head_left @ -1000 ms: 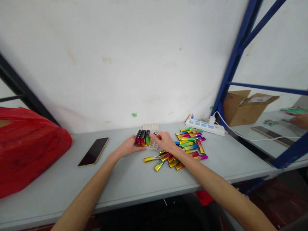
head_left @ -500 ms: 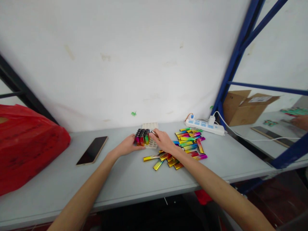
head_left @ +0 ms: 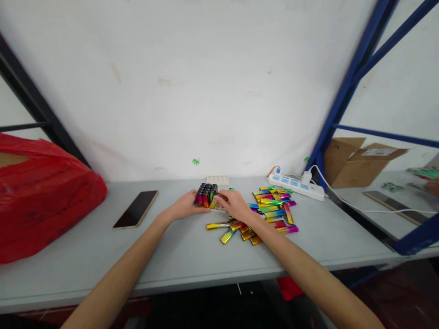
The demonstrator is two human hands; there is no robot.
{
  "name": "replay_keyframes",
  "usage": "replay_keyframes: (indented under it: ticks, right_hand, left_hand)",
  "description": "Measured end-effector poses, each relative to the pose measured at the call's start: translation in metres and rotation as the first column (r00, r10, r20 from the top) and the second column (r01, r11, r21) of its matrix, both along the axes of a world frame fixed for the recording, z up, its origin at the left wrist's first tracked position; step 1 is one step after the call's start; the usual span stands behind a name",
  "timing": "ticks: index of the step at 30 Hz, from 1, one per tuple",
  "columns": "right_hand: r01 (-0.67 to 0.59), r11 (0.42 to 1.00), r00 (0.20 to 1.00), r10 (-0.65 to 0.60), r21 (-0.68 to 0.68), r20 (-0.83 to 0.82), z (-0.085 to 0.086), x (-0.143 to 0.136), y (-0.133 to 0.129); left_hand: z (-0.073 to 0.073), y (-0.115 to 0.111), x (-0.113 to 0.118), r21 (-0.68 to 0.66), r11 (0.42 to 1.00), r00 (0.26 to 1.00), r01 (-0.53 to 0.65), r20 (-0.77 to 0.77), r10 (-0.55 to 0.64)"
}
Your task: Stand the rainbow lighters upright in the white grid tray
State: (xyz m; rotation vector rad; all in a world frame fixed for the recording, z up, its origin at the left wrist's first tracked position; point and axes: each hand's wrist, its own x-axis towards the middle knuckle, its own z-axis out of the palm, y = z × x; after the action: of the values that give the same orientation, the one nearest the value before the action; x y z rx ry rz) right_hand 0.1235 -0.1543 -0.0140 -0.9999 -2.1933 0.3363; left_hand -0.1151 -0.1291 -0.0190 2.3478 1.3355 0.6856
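Observation:
Several shiny multicoloured lighters with black tops (head_left: 205,195) stand upright, packed together in a pale tray (head_left: 218,180) near the wall. My left hand (head_left: 185,205) rests against their left side, thumb along the front and fingers apart. On the right side, my right hand (head_left: 232,203) has its fingers pinched on a lighter (head_left: 214,203) at the edge of the group. Beside and partly under my right forearm lies a loose pile of metallic lighters (head_left: 270,211). The tray's middle is hidden by the lighters and my right hand.
A phone (head_left: 136,209) lies on the grey table (head_left: 171,260) at the left, beside a red plastic bag (head_left: 44,196). A white power strip (head_left: 297,183) with a cable is at the back right. Beyond the blue frame (head_left: 343,91) are a cardboard box (head_left: 360,164) and another person's hand (head_left: 432,186).
The view has shifted slightly. My right hand has lowered a lighter to the right side of the standing group. My left hand stays against the group.

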Motion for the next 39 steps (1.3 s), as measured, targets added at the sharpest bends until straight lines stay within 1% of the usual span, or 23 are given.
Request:
replay_keyframes:
  ticks: [2, 6, 9, 13, 17, 20, 22, 24, 26, 27, 29, 32, 34, 36, 39]
  right_hand:
    - [0.008, 1.000, 0.997, -0.008, -0.004, 0.080, 0.000, -0.001, -0.001]
    - [0.088, 0.993, 0.963, -0.104, 0.075, 0.248, 0.006, -0.003, -0.005]
    - [0.137, 0.987, 0.931, -0.159, 0.090, 0.328, 0.011, -0.006, -0.008]
    - [0.163, 0.982, 0.903, -0.188, 0.098, 0.385, 0.013, -0.012, -0.009]
    - [0.178, 0.980, 0.889, -0.199, 0.090, 0.412, 0.013, -0.017, -0.009]
    - [0.193, 0.977, 0.885, -0.212, 0.088, 0.414, 0.015, -0.014, -0.010]
    - [0.133, 0.989, 0.902, -0.148, 0.064, 0.407, 0.017, -0.007, -0.012]
    - [-0.014, 1.000, 0.917, 0.005, 0.019, 0.398, 0.017, 0.000, -0.016]
    - [-0.186, 0.982, 0.903, 0.180, -0.021, 0.390, 0.017, 0.006, -0.021]
    - [-0.249, 0.968, 0.888, 0.242, -0.033, 0.390, 0.016, 0.007, -0.023]
    - [-0.318, 0.947, 0.860, 0.306, -0.040, 0.408, 0.013, 0.007, -0.026]
    - [-0.334, 0.942, 0.846, 0.309, -0.020, 0.434, 0.009, 0.004, -0.029]
    - [-0.316, 0.949, 0.863, 0.294, -0.016, 0.411, 0.009, 0.001, -0.030]
    - [-0.264, 0.963, 0.897, 0.263, -0.049, 0.356, 0.011, 0.001, -0.030]
    - [-0.162, 0.982, 0.948, 0.184, -0.101, 0.260, 0.015, 0.002, -0.028]
  left_hand:
    - [0.001, -0.001, 0.001, -0.005, 1.000, 1.000, 0.013, -0.015, -0.013]
    - [0.001, -0.002, 0.001, 0.006, 1.000, 0.999, 0.004, -0.047, -0.004]
    - [0.000, -0.001, 0.000, 0.027, 1.000, 0.997, -0.009, -0.079, 0.011]
    - [-0.001, 0.000, 0.000, 0.013, 1.000, 0.998, -0.024, -0.065, 0.025]
    - [0.000, 0.000, 0.000, -0.006, 1.000, 1.000, 0.014, -0.026, -0.014]
    - [0.001, -0.001, 0.001, -0.002, 0.999, 0.999, 0.033, -0.017, -0.033]
    - [0.002, -0.001, 0.001, 0.008, 0.999, 0.999, 0.040, -0.029, -0.040]
    - [0.003, -0.001, 0.001, 0.023, 0.999, 0.998, 0.034, -0.058, -0.033]
    - [0.003, -0.002, 0.001, 0.034, 0.999, 0.996, 0.018, -0.092, -0.015]
    - [0.002, -0.002, 0.001, 0.035, 0.999, 0.995, 0.005, -0.104, -0.002]
    - [0.002, -0.003, 0.002, 0.034, 0.999, 0.993, -0.020, -0.113, 0.024]
    - [0.001, -0.003, 0.002, 0.039, 0.999, 0.994, -0.035, -0.098, 0.039]
    - [0.000, -0.002, 0.001, 0.040, 0.999, 0.995, -0.017, -0.101, 0.021]
    - [-0.001, 0.000, 0.000, 0.037, 0.999, 0.993, 0.001, -0.114, 0.003]
    - [-0.002, 0.002, -0.002, 0.032, 0.999, 0.994, 0.015, -0.105, -0.011]
